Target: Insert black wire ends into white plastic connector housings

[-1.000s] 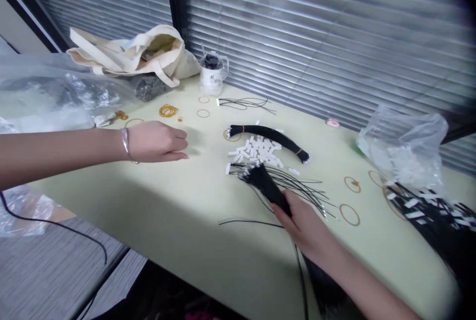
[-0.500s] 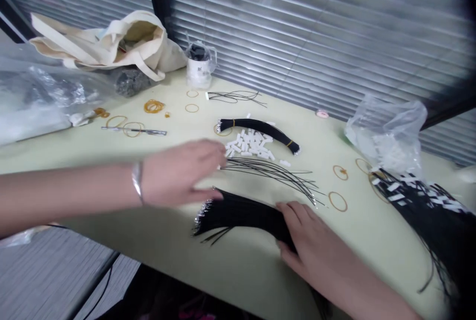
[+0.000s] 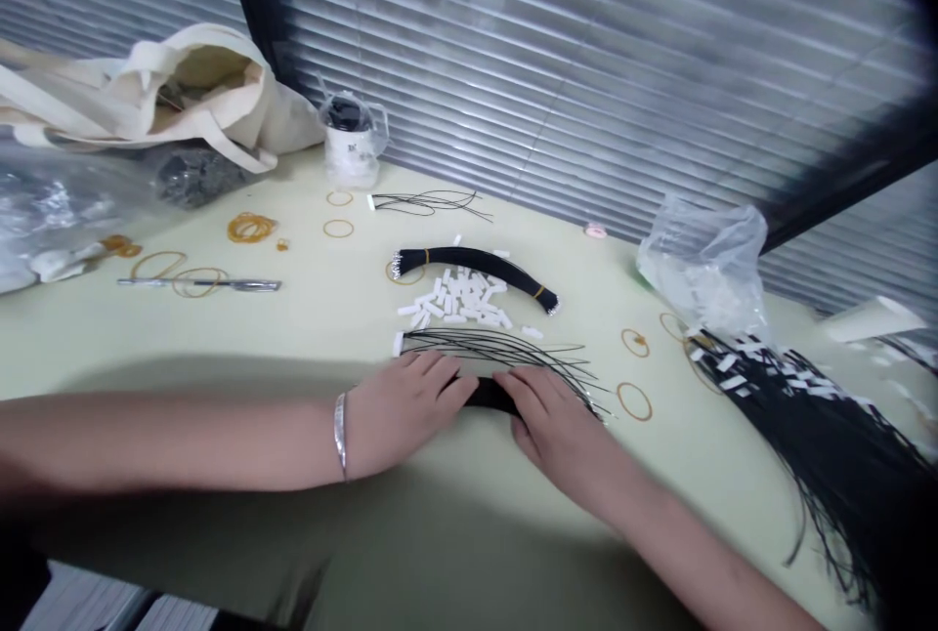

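A thick bundle of black wires point(image 3: 492, 395) lies in front of me, mostly covered by my two hands. My left hand point(image 3: 410, 406), with a silver bangle at its wrist, is wrapped over the bundle's left part. Closed around its right part is my right hand point(image 3: 553, 421). Just beyond them, a looser set of black wires point(image 3: 505, 348) runs from a white connector point(image 3: 398, 344). Farther back sits a pile of small white connectors point(image 3: 461, 299). Behind that pile lies a tied black wire bundle point(image 3: 484, 263) with yellow bands and silvery ends.
At the right a large heap of black wires with white connectors point(image 3: 791, 416) sits by a clear plastic bag point(image 3: 700, 260). Rubber bands point(image 3: 251, 228) and a pen point(image 3: 241, 284) lie at left. A wrapped cup point(image 3: 352, 143) and cloth bag point(image 3: 285, 118) stand behind.
My left hand has come down from near the white connectors onto the black bundle. Both hands and the bundle are now closer together, beside the loose wires. The view has shifted right.
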A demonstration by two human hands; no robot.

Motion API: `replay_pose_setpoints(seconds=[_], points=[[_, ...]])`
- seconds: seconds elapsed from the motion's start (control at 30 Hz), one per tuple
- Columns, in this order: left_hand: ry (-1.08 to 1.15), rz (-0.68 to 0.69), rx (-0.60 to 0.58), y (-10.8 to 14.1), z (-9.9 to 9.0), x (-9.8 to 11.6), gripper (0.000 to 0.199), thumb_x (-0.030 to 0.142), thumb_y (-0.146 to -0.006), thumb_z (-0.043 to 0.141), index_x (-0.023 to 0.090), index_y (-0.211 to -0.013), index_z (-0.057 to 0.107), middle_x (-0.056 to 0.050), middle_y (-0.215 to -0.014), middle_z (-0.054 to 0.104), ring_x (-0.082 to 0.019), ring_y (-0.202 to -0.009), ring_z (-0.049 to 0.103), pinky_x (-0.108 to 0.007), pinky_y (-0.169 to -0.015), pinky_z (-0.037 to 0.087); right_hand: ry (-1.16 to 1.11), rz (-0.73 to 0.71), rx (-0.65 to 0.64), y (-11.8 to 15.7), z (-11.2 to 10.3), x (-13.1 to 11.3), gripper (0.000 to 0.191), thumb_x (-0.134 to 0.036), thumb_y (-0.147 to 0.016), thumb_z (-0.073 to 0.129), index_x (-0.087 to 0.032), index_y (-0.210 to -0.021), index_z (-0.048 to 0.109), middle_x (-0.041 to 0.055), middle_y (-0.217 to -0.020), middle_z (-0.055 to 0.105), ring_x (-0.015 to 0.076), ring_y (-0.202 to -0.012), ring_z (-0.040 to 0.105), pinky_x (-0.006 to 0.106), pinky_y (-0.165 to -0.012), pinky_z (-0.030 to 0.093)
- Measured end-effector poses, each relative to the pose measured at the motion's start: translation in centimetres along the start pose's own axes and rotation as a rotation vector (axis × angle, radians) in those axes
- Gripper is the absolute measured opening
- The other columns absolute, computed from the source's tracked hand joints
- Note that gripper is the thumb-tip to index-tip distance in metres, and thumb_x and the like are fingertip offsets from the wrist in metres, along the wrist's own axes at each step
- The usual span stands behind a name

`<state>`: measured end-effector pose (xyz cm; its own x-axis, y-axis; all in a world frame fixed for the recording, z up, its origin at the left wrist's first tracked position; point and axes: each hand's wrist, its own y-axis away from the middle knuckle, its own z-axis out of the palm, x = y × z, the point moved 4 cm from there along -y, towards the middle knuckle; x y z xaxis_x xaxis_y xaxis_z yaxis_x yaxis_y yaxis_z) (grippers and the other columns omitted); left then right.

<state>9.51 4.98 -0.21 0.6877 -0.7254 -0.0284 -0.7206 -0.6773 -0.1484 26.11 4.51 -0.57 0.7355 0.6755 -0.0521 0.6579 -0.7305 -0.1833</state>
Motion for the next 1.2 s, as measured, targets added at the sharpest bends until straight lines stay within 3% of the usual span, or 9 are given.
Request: replay_pose_setpoints(seconds=[0.23, 0.4, 0.5, 0.6, 0.7, 0.8, 0.97, 1.07, 1.2], points=[[0.018, 0.079, -0.06, 0.8, -0.8, 0.1, 0.036, 0.005, -0.084, 0.032, 0.014, -0.113, 0.05, -0.012, -0.098, 0.059, -0.026, -0.089, 0.057, -0.039, -0.072, 0.05, -0.121, 0.031, -0.146, 0.5, -0.8, -0.9, 0.041, -0.017, -0.082, 0.048, -0.016, -0.123, 0.043, 0.0116, -0.115, 0.05, 0.0229, -0.109, 0.047, 0.043, -0.092, 0.044], [0.139, 0.062, 0.031, 0.7, -2.0, -0.6, 0.035, 0.02, -0.078, 0.054, 0.013, -0.111, 0.05, -0.015, -0.118, 0.051, -0.032, -0.105, 0.05, -0.046, -0.086, 0.046, -0.197, 0.094, -0.029, -0.6, -2.3, 0.9, 0.042, -0.03, -0.086, 0.046, -0.02, -0.126, 0.037, 0.0122, -0.127, 0.041, 0.0206, -0.12, 0.04, 0.039, -0.096, 0.042], [0.225, 0.119, 0.072, 0.6, -2.4, -0.6, 0.033, 0.031, -0.078, 0.055, 0.014, -0.107, 0.052, -0.013, -0.113, 0.054, -0.029, -0.101, 0.052, -0.045, -0.083, 0.048, -0.126, 0.121, 0.121, -4.5, -2.9, 3.9, 0.032, -0.029, -0.088, 0.043, -0.017, -0.118, 0.044, 0.0128, -0.12, 0.045, 0.0201, -0.117, 0.043, 0.038, -0.097, 0.04], [0.298, 0.133, 0.116, 0.2, -2.7, -1.4, 0.025, 0.032, -0.08, 0.052, 0.016, -0.1, 0.055, -0.01, -0.107, 0.056, -0.026, -0.096, 0.053, -0.043, -0.083, 0.048, -0.048, 0.105, 0.169, -10.2, -2.3, 6.9, 0.039, -0.031, -0.087, 0.047, -0.012, -0.121, 0.042, 0.0145, -0.118, 0.047, 0.0219, -0.115, 0.043, 0.042, -0.098, 0.037], [0.377, 0.01, 0.247, -0.6, -3.4, -4.8, 0.02, 0.026, -0.079, 0.053, 0.018, -0.097, 0.056, -0.009, -0.105, 0.057, -0.023, -0.099, 0.053, -0.04, -0.088, 0.046, 0.022, 0.08, 0.135, -14.8, -0.5, 8.6, 0.036, -0.037, -0.084, 0.054, -0.012, -0.11, 0.052, 0.0096, -0.111, 0.054, 0.0212, -0.105, 0.051, 0.043, -0.089, 0.043], [0.362, -0.108, 0.338, -1.5, -4.2, -9.6, 0.023, 0.023, -0.083, 0.047, 0.016, -0.104, 0.053, -0.012, -0.107, 0.054, -0.022, -0.102, 0.051, -0.039, -0.09, 0.045, 0.094, 0.104, 0.137, -16.8, 1.4, 8.7, 0.024, -0.033, -0.085, 0.053, -0.012, -0.098, 0.057, 0.0057, -0.098, 0.058, 0.0168, -0.091, 0.056, 0.038, -0.08, 0.047], [0.374, -0.221, 0.373, -2.6, -5.1, -14.9, 0.028, 0.025, -0.084, 0.047, 0.013, -0.109, 0.048, -0.014, -0.113, 0.051, -0.023, -0.108, 0.048, -0.043, -0.095, 0.04, 0.168, 0.154, 0.188, -16.3, 1.6, 7.0, 0.02, -0.026, -0.089, 0.049, -0.011, -0.099, 0.055, 0.0031, -0.086, 0.058, 0.0127, -0.077, 0.058, 0.031, -0.07, 0.049], [0.421, -0.207, 0.307, -2.6, -5.7, -14.8, 0.027, 0.026, -0.082, 0.052, 0.017, -0.107, 0.05, -0.009, -0.104, 0.058, -0.02, -0.094, 0.056, -0.037, -0.084, 0.047, 0.174, 0.13, 0.236, -15.0, -0.8, 5.5, 0.02, -0.019, -0.088, 0.046, -0.012, -0.105, 0.052, 0.0053, -0.092, 0.059, 0.0147, -0.08, 0.058, 0.031, -0.068, 0.048], [0.476, -0.187, 0.298, -1.9, -8.0, -12.4, 0.014, 0.027, -0.084, 0.051, 0.021, -0.096, 0.052, -0.001, -0.088, 0.061, -0.013, -0.075, 0.057, -0.024, -0.067, 0.046, 0.17, 0.083, 0.337, -11.7, -5.3, 3.6, 0.029, -0.014, -0.084, 0.044, -0.012, -0.113, 0.046, 0.0106, -0.103, 0.058, 0.0217, -0.088, 0.057, 0.034, -0.069, 0.048]])
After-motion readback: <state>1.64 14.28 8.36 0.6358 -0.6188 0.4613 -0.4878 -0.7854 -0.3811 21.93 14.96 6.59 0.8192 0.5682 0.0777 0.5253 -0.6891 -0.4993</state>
